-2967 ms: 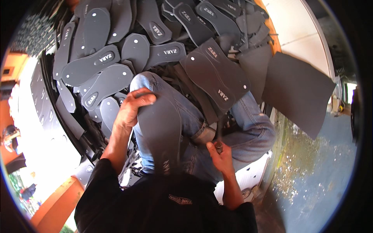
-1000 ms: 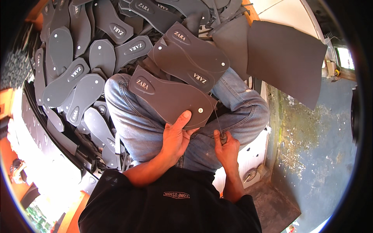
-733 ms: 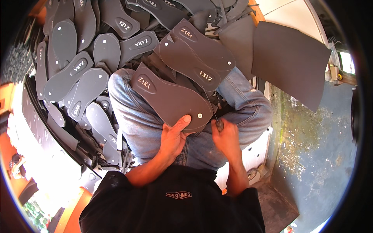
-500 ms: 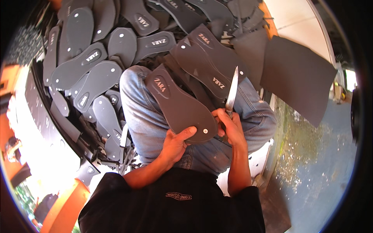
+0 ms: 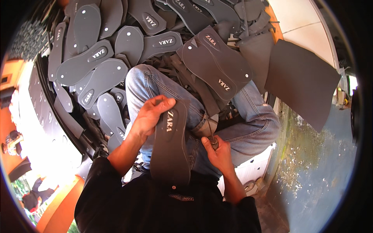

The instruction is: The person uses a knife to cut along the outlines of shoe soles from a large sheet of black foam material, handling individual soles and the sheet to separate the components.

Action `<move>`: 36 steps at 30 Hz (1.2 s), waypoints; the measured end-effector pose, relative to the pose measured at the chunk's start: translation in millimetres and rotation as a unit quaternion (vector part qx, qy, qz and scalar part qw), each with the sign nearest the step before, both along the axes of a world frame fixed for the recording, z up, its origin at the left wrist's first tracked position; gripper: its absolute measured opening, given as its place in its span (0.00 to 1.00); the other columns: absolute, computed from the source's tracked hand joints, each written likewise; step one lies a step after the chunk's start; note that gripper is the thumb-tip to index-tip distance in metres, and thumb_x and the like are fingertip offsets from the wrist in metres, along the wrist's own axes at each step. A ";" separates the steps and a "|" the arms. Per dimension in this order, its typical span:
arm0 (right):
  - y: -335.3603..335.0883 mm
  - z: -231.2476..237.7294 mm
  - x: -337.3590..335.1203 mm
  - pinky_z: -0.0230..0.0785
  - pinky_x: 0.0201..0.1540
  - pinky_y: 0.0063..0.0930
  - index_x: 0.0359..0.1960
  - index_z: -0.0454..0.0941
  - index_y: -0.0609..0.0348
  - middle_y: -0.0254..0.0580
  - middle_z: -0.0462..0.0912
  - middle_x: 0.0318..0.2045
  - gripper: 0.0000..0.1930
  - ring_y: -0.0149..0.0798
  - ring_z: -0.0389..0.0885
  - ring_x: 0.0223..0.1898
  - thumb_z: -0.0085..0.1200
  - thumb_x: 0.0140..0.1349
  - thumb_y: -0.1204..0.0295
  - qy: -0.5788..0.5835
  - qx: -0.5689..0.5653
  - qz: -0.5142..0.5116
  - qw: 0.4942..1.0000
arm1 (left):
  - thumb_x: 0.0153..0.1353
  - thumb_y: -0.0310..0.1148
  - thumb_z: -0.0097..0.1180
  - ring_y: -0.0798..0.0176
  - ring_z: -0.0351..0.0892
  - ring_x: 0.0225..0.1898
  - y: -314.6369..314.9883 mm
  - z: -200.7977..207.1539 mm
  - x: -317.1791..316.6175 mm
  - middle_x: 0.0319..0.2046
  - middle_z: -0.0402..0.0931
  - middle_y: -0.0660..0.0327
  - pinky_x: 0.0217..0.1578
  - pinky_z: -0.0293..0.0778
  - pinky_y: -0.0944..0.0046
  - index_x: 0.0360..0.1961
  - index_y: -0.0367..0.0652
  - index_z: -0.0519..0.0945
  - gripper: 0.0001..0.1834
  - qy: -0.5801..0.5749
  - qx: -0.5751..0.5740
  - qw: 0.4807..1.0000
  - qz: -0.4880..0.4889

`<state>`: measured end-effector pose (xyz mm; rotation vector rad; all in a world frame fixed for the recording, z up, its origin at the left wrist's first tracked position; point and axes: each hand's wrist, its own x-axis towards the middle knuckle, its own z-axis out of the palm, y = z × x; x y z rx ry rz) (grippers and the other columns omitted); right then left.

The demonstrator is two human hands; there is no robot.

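My left hand grips a dark grey shoe sole at its heel end, thumb on top. The sole stretches down toward my black shirt, its round white mark at the lower end. My right hand is closed around the handle of a knife; its thin blade points away from me, seen nearly edge-on, apart from the sole. Beyond the knife, a dark sheet with two sole outlines rests near my right knee.
Many loose grey soles are heaped at the left and far side, with cut scraps among them. A blank dark sheet lies at the right, above a stained blue-grey floor. Other people show at the left rim.
The sole has turned and come closer to my body; my left hand now grips its heel end instead of its toe end. My right hand has moved down and left, and the knife has tilted.
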<state>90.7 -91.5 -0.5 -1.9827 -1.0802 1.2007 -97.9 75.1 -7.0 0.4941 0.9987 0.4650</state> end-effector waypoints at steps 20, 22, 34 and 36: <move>87.5 -1.4 8.7 0.66 0.29 0.46 0.24 0.75 0.65 0.60 0.76 0.20 0.12 0.61 0.74 0.26 0.53 0.56 0.67 -0.092 0.077 0.116 0.986 | 0.54 0.42 0.63 0.75 0.74 0.29 -8.4 13.4 16.1 0.26 0.77 0.66 0.31 0.69 0.73 0.33 0.35 0.78 0.18 0.055 0.068 0.985 -0.150; 94.2 0.0 12.8 0.66 0.28 0.41 0.24 0.75 0.65 0.55 0.77 0.18 0.12 0.57 0.75 0.22 0.54 0.56 0.67 -0.028 0.055 0.058 0.996 | 0.56 0.42 0.61 0.74 0.75 0.29 -8.3 8.7 6.4 0.26 0.77 0.64 0.30 0.70 0.73 0.32 0.36 0.78 0.17 0.154 0.151 0.973 -0.082; -1.6 -7.1 44.5 0.54 0.17 0.31 0.15 0.65 0.63 0.41 0.61 0.08 0.20 0.30 0.56 0.13 0.56 0.59 0.65 -0.105 0.041 -0.167 0.980 | 0.56 0.32 0.60 0.66 0.76 0.28 -42.9 25.1 78.3 0.31 0.78 0.64 0.26 0.72 0.69 0.39 0.44 0.77 0.10 -0.168 -0.037 0.972 0.161; -9.1 1.7 41.3 0.56 0.17 0.34 0.15 0.66 0.63 0.45 0.64 0.09 0.19 0.37 0.60 0.12 0.56 0.59 0.66 -0.128 0.032 -0.145 0.981 | 0.57 0.32 0.59 0.66 0.76 0.27 -56.6 20.5 87.5 0.30 0.78 0.63 0.26 0.71 0.69 0.38 0.43 0.77 0.08 -0.185 -0.033 0.973 0.134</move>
